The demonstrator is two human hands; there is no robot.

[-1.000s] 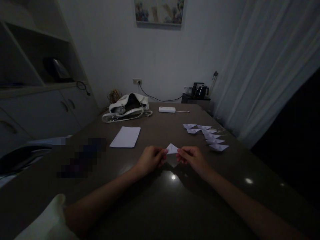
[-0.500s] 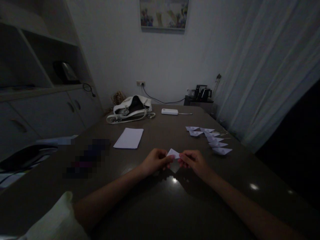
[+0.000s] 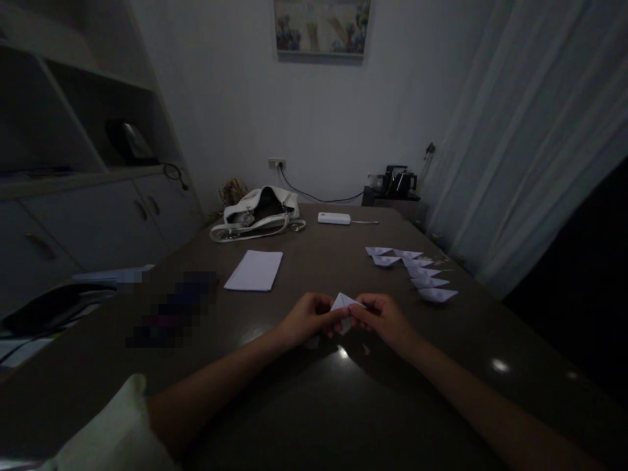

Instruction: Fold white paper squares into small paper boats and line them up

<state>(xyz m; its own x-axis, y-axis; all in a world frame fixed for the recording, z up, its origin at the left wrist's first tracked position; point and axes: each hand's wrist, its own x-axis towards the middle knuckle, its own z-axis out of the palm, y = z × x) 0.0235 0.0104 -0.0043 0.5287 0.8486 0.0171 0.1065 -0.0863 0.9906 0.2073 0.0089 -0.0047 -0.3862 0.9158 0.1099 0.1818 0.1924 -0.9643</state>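
Observation:
Between my two hands is a small piece of folded white paper (image 3: 342, 301), its pointed top showing above the thumbs. My left hand (image 3: 311, 318) pinches it from the left, thumb across the front. From the right, my right hand (image 3: 380, 316) grips it too, and the two thumb tips nearly meet. Fingers behind the paper are partly hidden. Off to the right lie several folded paper boats (image 3: 437, 296) in a loose cluster. A stack of white paper sheets (image 3: 254, 270) rests on the table to the left of my hands.
Toward the back of the dark table (image 3: 314, 405) lie a white handbag (image 3: 260, 214) and a white power bank (image 3: 334, 218) with a short cable. A blurred-out dark item (image 3: 171, 311) sits at the left. Cabinets (image 3: 98, 222) line the left wall.
My thumbs have come closer together over the folded paper, my left one sliding right. More of the paper's pointed top now stands up, and a lower part shows beneath my fingers.

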